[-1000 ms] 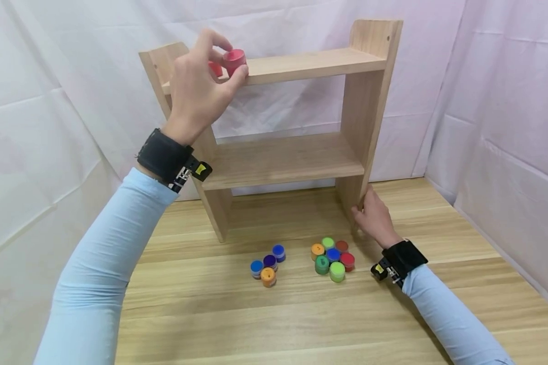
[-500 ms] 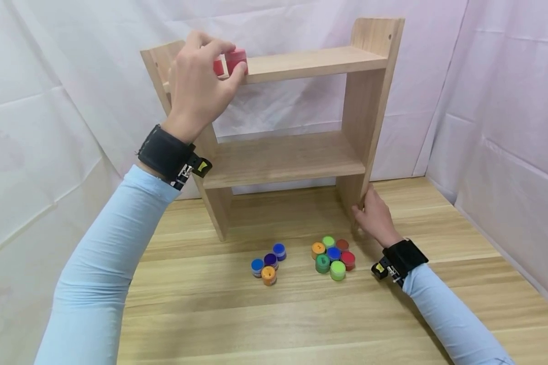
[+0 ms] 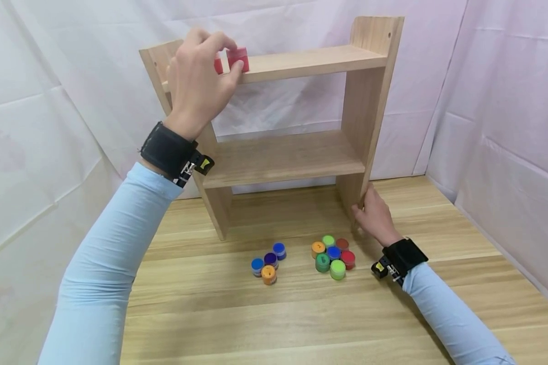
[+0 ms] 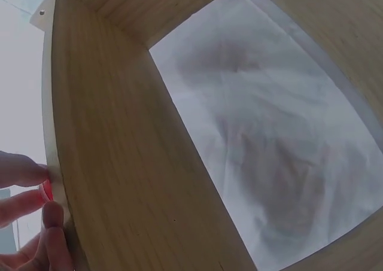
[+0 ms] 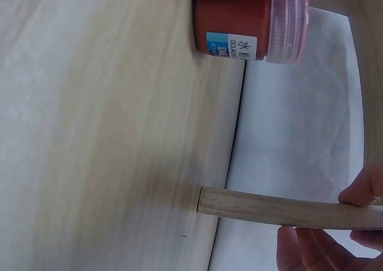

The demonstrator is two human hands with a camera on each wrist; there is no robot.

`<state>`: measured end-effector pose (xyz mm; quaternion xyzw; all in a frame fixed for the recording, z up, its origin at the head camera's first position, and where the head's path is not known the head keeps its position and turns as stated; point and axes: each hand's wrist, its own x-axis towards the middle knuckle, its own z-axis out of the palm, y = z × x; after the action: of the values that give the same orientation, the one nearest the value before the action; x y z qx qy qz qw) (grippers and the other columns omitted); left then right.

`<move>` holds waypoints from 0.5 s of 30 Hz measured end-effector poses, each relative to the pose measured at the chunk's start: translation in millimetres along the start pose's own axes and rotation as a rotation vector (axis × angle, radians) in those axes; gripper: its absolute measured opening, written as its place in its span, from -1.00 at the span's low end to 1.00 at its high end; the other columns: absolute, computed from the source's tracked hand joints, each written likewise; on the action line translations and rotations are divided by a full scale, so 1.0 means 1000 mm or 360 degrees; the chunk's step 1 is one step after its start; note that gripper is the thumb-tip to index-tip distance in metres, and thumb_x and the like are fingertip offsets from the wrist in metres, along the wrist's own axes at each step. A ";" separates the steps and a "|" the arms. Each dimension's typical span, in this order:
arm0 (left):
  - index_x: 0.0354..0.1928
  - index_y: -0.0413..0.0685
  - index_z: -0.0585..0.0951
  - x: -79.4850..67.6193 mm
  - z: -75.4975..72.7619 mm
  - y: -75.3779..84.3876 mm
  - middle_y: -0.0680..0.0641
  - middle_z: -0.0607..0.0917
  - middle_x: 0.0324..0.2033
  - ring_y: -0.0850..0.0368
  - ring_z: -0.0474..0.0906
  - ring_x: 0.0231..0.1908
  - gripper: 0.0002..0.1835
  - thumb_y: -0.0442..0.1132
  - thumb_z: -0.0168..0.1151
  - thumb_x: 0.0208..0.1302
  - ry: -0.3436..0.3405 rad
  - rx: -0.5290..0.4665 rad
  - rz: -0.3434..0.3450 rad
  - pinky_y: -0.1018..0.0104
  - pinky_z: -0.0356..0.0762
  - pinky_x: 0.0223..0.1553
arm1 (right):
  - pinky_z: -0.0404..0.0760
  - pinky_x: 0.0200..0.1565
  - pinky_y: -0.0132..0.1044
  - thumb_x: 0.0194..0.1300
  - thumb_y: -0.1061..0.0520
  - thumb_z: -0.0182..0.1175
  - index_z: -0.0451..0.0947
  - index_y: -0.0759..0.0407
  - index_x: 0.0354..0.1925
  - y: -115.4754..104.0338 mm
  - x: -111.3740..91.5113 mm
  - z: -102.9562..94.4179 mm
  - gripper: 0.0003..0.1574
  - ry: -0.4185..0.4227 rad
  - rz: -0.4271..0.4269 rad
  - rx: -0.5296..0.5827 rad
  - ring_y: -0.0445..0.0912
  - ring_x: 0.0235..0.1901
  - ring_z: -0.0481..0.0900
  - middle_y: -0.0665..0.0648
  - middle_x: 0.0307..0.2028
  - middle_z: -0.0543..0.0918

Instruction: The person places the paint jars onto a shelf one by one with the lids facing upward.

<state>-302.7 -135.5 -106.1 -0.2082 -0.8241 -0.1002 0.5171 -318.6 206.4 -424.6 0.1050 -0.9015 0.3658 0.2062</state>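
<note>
My left hand [image 3: 201,83] pinches a pinkish-red paint jar [image 3: 237,58] between thumb and fingertips. The jar stands upright at the front of the top board [image 3: 310,62] of a wooden shelf. Just left of it, partly hidden by the hand, is another red jar [image 3: 217,66]. In the left wrist view, a sliver of red jar [image 4: 47,190] shows between the fingers, over the board's edge. Low on the shelf's right side panel [image 3: 365,116], my right hand [image 3: 376,215] grips the edge. The right wrist view has thumb and fingers on opposite faces of this panel [image 5: 287,210].
On the wooden table [image 3: 210,324], one group of jars, blue, purple and orange [image 3: 269,275], sits before the shelf. Several more, including green [image 3: 338,269] and red [image 3: 347,260], cluster near the right panel. The middle board [image 3: 283,158] spans below; white cloth [image 3: 64,101] hangs behind.
The pinkish-red jar has gone from tilted, lid towards me, to upright on the top board, a little further right. My right hand keeps its place on the panel.
</note>
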 end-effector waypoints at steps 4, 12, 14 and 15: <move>0.00 0.01 0.65 -0.001 0.001 0.002 -0.12 0.52 -0.18 0.02 0.36 -0.37 -0.53 0.15 0.01 0.28 -0.0001 0.0017 0.0002 0.26 0.13 -0.44 | 0.49 -0.13 0.13 0.18 0.28 0.15 0.02 0.36 0.37 -0.001 0.000 -0.001 -0.14 0.0017 -0.0016 0.0000 0.27 0.06 0.42 0.44 0.16 0.35; 0.03 -0.04 0.62 -0.003 0.003 0.000 -0.14 0.50 -0.17 0.01 0.34 -0.40 -0.47 0.18 -0.02 0.28 -0.0022 0.0047 0.0041 0.22 0.12 -0.43 | 0.47 -0.10 0.12 0.19 0.28 0.14 0.02 0.35 0.37 0.000 -0.002 0.002 -0.15 0.0011 -0.0013 0.0004 0.26 0.07 0.42 0.41 0.17 0.34; 0.06 -0.03 0.61 -0.005 0.004 0.000 -0.14 0.50 -0.16 0.00 0.35 -0.39 -0.46 0.18 -0.03 0.28 -0.0022 0.0040 0.0051 0.20 0.15 -0.42 | 0.47 -0.10 0.12 0.20 0.27 0.14 0.02 0.34 0.37 0.000 -0.001 0.002 -0.15 0.0013 -0.0013 0.0003 0.25 0.07 0.42 0.41 0.18 0.34; 0.09 -0.01 0.60 -0.006 0.004 0.000 -0.14 0.51 -0.16 0.00 0.37 -0.37 -0.45 0.19 -0.04 0.29 -0.0011 0.0029 0.0052 0.19 0.19 -0.40 | 0.47 -0.10 0.12 0.20 0.27 0.14 0.02 0.34 0.37 0.000 -0.001 0.001 -0.15 0.0016 -0.0015 0.0001 0.25 0.06 0.42 0.41 0.18 0.34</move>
<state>-303.8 -135.8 -112.8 -0.2172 -0.8233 -0.0835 0.5177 -317.7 205.2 -425.7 0.1077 -0.8997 0.3657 0.2125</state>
